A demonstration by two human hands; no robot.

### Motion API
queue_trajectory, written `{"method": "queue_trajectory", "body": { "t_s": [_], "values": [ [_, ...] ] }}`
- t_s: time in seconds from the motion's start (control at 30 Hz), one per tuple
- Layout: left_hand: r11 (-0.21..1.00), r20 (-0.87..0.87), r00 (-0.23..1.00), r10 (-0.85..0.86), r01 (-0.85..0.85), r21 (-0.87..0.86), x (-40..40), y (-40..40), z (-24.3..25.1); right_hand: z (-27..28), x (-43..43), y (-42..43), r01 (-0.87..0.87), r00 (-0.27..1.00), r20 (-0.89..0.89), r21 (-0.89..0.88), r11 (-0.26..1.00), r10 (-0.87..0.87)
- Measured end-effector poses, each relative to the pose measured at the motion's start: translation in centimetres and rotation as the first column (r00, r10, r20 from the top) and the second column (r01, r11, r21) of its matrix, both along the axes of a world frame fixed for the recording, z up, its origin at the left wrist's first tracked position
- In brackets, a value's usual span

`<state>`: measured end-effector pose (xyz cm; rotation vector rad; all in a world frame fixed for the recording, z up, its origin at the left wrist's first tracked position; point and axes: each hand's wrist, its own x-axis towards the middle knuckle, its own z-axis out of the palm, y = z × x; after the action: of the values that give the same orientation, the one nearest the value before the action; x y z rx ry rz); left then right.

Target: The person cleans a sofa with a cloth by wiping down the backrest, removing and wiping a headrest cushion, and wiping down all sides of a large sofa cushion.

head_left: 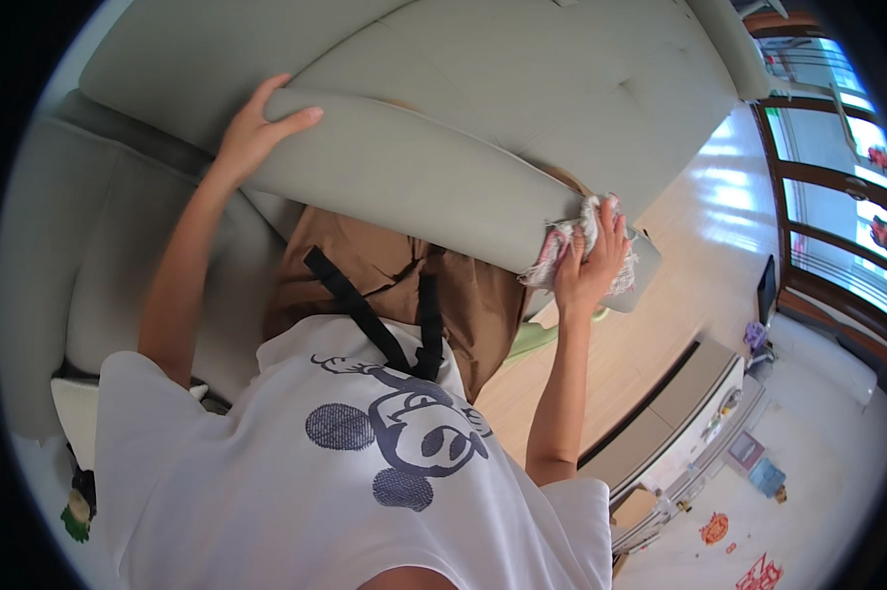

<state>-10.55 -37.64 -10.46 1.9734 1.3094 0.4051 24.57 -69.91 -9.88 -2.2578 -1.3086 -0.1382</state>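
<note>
A grey-green sofa armrest (pixel 414 173) runs across in front of me, its upper edge lying against a tufted sofa cushion (pixel 532 81) of the same colour. At the armrest's far left end rests my left hand (pixel 259 133), thumb and fingers spread over the surface, holding nothing. Near the right end, my right hand (pixel 594 258) presses a frayed white-and-pink cloth (pixel 554 254) onto the armrest, fingers laid over it. A strip of brown material (pixel 561 177) shows in the gap between armrest and cushion, close to the cloth.
Wooden flooring (pixel 650 317) extends on the right, with a long low cabinet (pixel 661 413) beyond it. Dark-framed glass doors (pixel 841 184) stand at the upper right. More sofa seat (pixel 134 273) lies to the left, and green fabric (pixel 535 339) shows below the armrest.
</note>
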Motion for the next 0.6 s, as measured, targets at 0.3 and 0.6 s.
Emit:
{"method": "queue_trajectory", "body": {
  "t_s": [0.3,0.6],
  "values": [
    [0.946,0.117,0.992,0.050,-0.010,-0.325,0.3,-0.2,2.1,2.0,-18.1,14.1,-0.624,0.781,0.002,-0.037,0.781,0.624],
    [0.784,0.216,0.957,0.194,-0.019,-0.620,-2.8,-0.7,0.2,3.9,-8.0,6.1,-0.537,0.843,-0.066,-0.111,0.836,0.533]
  ]
}}
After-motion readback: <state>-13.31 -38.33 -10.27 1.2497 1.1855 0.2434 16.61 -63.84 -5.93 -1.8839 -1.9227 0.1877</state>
